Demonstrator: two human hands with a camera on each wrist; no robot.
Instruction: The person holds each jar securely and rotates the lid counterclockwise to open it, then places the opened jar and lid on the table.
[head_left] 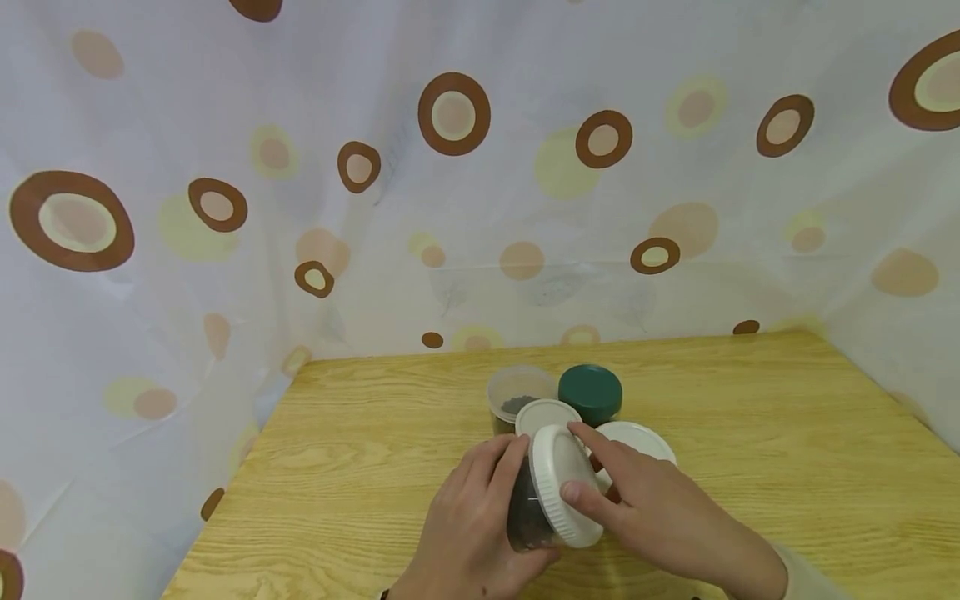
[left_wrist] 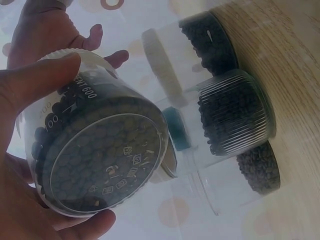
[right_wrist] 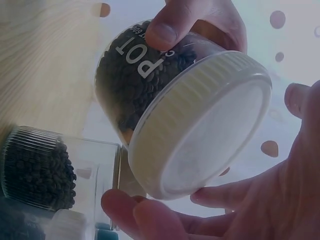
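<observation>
A clear jar (right_wrist: 130,80) of dark beans is tilted in my left hand (head_left: 476,521), which grips it round the side. Its ribbed white lid (right_wrist: 200,130) faces my right hand (head_left: 652,508). In the right wrist view, my right fingers (right_wrist: 220,195) are spread at the lid's lower edge, and the thumb stands apart from it. The left wrist view shows the jar's bottom (left_wrist: 110,160) with beans against it and my left thumb (left_wrist: 45,80) along the side.
Just behind the held jar stand a see-through jar (head_left: 504,383) with dark contents, a green-lidded jar (head_left: 590,392) and white lids (head_left: 547,410), partly hidden by my hands. In the left wrist view, a ribbed jar (left_wrist: 235,115) holds dark beans. A patterned sheet (head_left: 480,208) surrounds the wooden table (head_left: 360,467).
</observation>
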